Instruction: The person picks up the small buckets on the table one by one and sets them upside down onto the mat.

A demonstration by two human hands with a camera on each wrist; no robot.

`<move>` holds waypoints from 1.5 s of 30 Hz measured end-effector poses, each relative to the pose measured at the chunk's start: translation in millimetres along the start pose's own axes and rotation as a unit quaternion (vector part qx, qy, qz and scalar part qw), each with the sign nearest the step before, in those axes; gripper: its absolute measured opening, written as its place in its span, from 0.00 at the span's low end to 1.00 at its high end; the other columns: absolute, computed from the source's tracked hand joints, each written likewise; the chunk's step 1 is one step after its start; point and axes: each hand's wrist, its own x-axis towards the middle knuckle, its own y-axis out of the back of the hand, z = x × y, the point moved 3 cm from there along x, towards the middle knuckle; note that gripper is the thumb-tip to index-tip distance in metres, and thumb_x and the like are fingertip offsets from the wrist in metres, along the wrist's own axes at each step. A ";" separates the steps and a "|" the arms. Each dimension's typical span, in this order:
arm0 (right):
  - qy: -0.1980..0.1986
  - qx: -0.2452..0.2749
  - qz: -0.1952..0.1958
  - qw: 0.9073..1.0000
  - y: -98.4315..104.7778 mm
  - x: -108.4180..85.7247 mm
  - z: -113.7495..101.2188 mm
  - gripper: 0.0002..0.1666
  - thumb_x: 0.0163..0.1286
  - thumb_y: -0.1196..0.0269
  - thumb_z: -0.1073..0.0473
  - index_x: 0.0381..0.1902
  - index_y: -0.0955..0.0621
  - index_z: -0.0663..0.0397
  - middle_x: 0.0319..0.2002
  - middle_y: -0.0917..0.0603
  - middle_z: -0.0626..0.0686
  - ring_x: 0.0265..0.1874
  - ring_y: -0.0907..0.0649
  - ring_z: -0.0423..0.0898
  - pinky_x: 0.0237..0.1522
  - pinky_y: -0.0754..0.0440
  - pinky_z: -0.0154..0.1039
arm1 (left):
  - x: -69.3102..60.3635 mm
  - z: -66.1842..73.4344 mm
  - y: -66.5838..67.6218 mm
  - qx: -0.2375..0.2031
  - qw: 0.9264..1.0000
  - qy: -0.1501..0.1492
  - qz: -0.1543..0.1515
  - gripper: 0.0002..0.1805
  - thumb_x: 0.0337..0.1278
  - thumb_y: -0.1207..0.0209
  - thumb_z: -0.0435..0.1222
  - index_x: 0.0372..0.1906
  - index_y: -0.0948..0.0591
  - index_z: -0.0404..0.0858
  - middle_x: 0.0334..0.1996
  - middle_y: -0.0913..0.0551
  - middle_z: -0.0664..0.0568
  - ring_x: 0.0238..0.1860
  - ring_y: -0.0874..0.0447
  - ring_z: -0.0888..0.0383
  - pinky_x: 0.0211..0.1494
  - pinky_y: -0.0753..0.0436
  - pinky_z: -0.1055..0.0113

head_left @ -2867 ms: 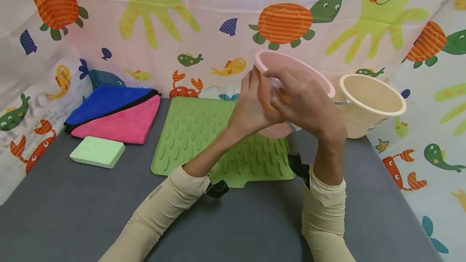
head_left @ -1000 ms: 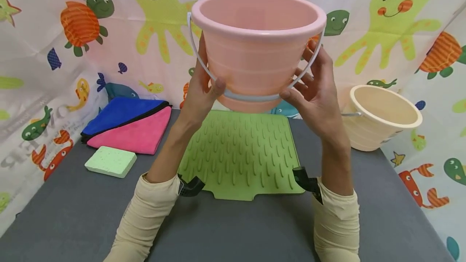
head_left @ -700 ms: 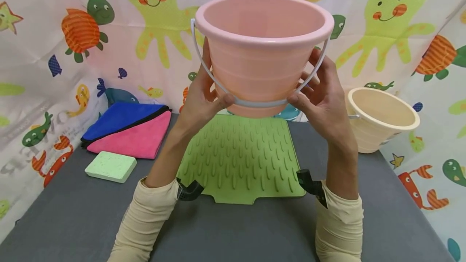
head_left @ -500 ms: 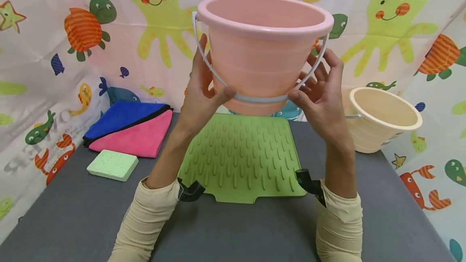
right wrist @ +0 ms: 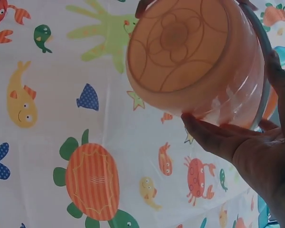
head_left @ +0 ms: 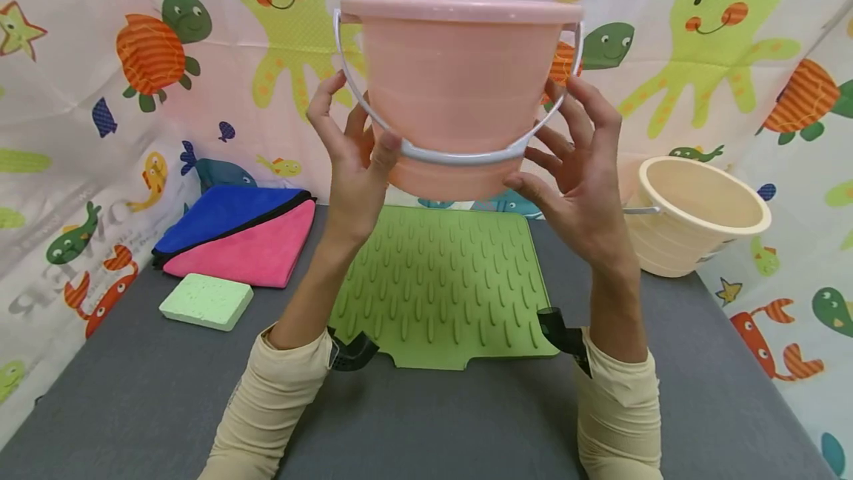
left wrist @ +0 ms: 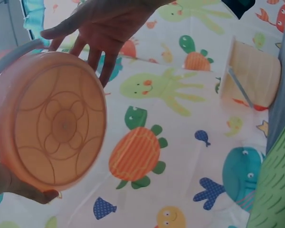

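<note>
A pink bucket [head_left: 466,80] is held up in the air above the green mat, its rim nearly level with the head camera. My left hand [head_left: 353,176] grips its left side, thumb at the front, with the index finger standing off the wall. On the other side my right hand [head_left: 586,176] holds the lower wall, fingers spread and partly behind it. The grey-white handle [head_left: 460,158] hangs down across the front. In the left wrist view the bucket's base [left wrist: 61,118] shows a moulded flower pattern. The inside of the bucket is hidden.
Beneath lies a green ridged mat [head_left: 440,295] on the grey table [head_left: 426,428]. A cream bucket [head_left: 700,243] stands at the right. At the left are a folded blue and pink cloth [head_left: 246,243] and a pale green sponge [head_left: 206,302]. A sea-animal curtain [head_left: 266,147] backs the table.
The hands, earlier together at the bucket's left side, now hold it from both sides, higher up. Over the last half second it shifted left and tipped, so its inside no longer shows.
</note>
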 end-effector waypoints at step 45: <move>0.036 -0.080 -0.055 0.995 10.5 3.5 -4.2 0.67 0.52 0.25 0.79 0.83 0.49 0.65 0.79 0.37 0.58 0.65 0.26 0.57 0.63 0.21 0.36 | 10.7 26.6 35.7 0.356 0.905 -0.085 -0.216 0.76 0.30 0.16 0.37 0.84 0.55 0.31 0.55 0.32 0.37 0.57 0.22 0.52 0.51 0.15 0.68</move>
